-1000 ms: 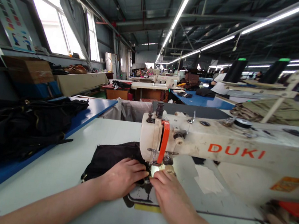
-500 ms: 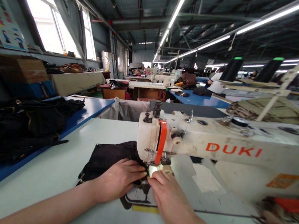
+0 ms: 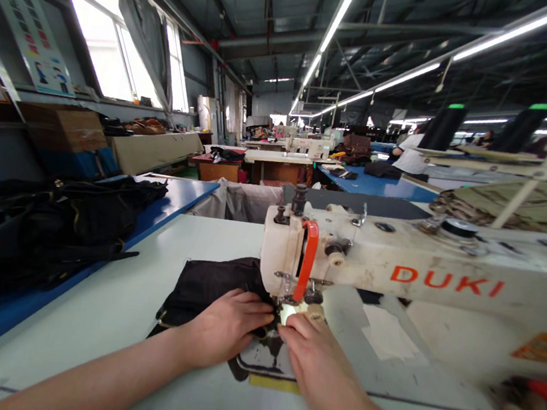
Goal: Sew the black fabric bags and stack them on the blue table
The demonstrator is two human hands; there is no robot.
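A white sewing machine [image 3: 426, 272] marked DUKI stands on the pale table [image 3: 104, 304]. A black fabric piece [image 3: 208, 280] lies under its needle end. My left hand [image 3: 224, 326] rests flat on the fabric, fingers stretched toward the presser foot [image 3: 293, 308]. My right hand [image 3: 316, 362] lies just right of it, its fingers together and pressing on the fabric edge in front of the needle. The fingertips of both hands nearly touch under the machine head.
A heap of black bags [image 3: 44, 222] lies on a blue table at the left. Olive fabric [image 3: 520, 204] is stacked behind the machine. Further sewing stations and a person in white [image 3: 411, 157] sit at the back. Windows line the left wall.
Both hands stay at the needle on the black fabric. Only the view has shifted slightly.
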